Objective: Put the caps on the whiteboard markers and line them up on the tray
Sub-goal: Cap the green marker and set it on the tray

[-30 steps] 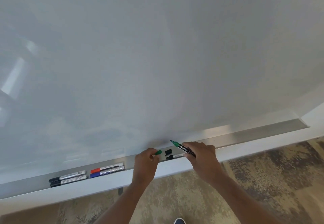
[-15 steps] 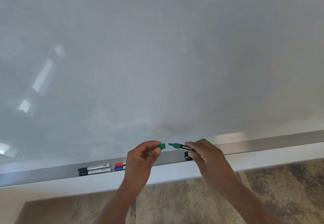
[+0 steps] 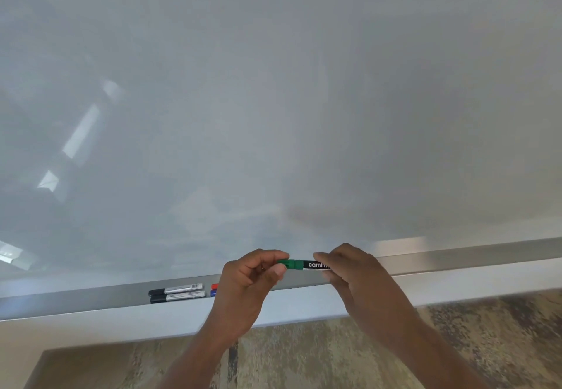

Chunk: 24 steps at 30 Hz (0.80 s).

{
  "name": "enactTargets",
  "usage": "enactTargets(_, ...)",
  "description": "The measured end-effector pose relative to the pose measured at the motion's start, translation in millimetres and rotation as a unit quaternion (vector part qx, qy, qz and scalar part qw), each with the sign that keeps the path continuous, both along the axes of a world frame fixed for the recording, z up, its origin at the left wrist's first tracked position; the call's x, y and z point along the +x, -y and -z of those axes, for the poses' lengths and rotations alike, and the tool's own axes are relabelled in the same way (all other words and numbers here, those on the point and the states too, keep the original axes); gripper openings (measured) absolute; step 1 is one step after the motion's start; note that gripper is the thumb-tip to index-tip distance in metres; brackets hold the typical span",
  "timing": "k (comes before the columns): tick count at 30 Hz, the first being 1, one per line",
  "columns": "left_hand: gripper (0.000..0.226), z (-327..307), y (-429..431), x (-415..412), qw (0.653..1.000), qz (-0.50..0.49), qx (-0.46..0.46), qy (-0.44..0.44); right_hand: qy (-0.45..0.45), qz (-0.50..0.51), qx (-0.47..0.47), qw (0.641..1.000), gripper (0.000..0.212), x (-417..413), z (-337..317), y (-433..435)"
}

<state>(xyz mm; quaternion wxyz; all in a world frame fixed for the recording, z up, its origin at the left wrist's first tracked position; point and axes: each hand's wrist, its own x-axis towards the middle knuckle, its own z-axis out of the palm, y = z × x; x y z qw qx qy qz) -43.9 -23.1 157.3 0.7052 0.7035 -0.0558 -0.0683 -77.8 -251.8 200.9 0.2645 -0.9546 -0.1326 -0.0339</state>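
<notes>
My right hand [image 3: 360,279] grips the black barrel of a green whiteboard marker [image 3: 316,265], held level above the metal tray [image 3: 456,259]. My left hand [image 3: 248,282] pinches the green cap [image 3: 287,264], which now meets the marker's green collar. On the tray to the left lie two capped black markers [image 3: 176,293] side by side. Just right of them the ends of a red marker [image 3: 214,286] and a blue marker [image 3: 213,293] show; my left hand hides the rest.
The large whiteboard [image 3: 273,99] fills the view above the tray. A white ledge [image 3: 456,282] runs below the tray, and patterned carpet [image 3: 334,358] lies beneath. The tray's stretch right of my hands holds nothing visible.
The green cap and the marker tip were apart; my hands have brought them together, so the cap now sits on the tip. Both hands rose a little above the tray.
</notes>
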Motion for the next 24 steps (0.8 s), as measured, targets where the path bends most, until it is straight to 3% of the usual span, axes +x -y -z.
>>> enactTargets(14, 0.024, 4.1, -4.5, -7.9, 1.000, -0.023, -0.005, 0.013, -0.007, 0.018, 0.050, 0.999, 0.019, -5.2, 3.1, -13.2)
enactTargets(20, 0.033, 7.9, -12.5, 6.4, 0.998, 0.012, 0.046, 0.042, -0.017, -0.004, 0.079, 0.997, 0.018, 6.8, 5.9, -5.8)
enactTargets(24, 0.030, 21.9, -16.4, 21.2, 0.995, -0.015, 0.084, 0.043, -0.015, -0.025, 0.046, 0.999, 0.023, 25.4, 20.1, -8.8)
